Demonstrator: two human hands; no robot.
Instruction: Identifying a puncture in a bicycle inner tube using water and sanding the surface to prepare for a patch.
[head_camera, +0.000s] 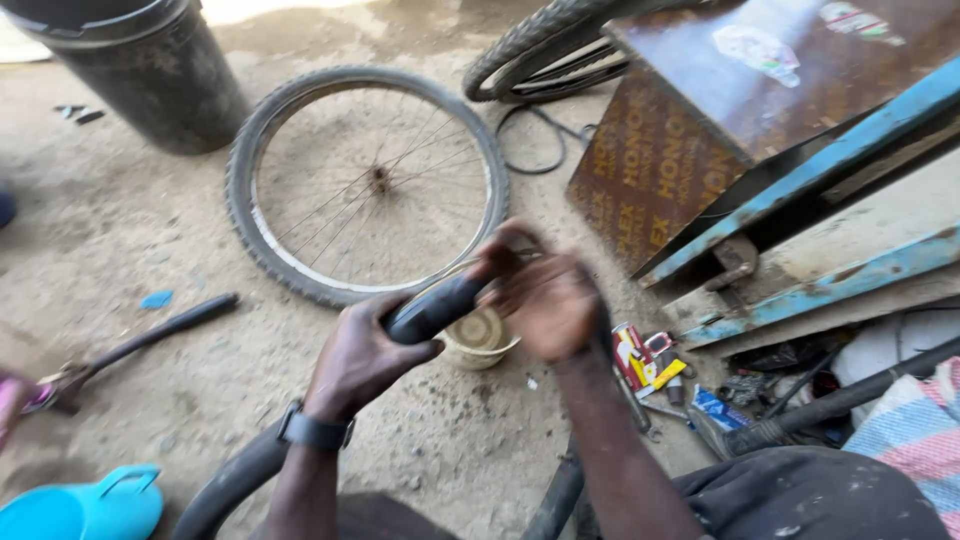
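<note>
Head view, looking down at sandy ground: both hands work a black inner tube (432, 310) just in front of a bicycle wheel (368, 185) that lies flat on the dirt. The left hand (365, 355), with a dark watch at the wrist, is clenched around the tube, which runs from that fist down and toward the lower left edge. The right hand (545, 300) is blurred; its fingers curl over the tube's upper end, gripping it just beside the wheel's near rim. Under the hands, touching the wheel's tyre or very close to it, sits a small round tin (480, 340). Left of the wheel lies a long dark-handled tool (150, 335), and beyond the wheel to the upper left stands a black bucket (140, 70). Right of the wheel is a brown wooden box (700, 130) on a blue metal frame (830, 165), with small colourful packets (645, 360) on the ground below it. A turquoise plastic jug (85, 505) sits well to the lower left of the wheel.
</note>
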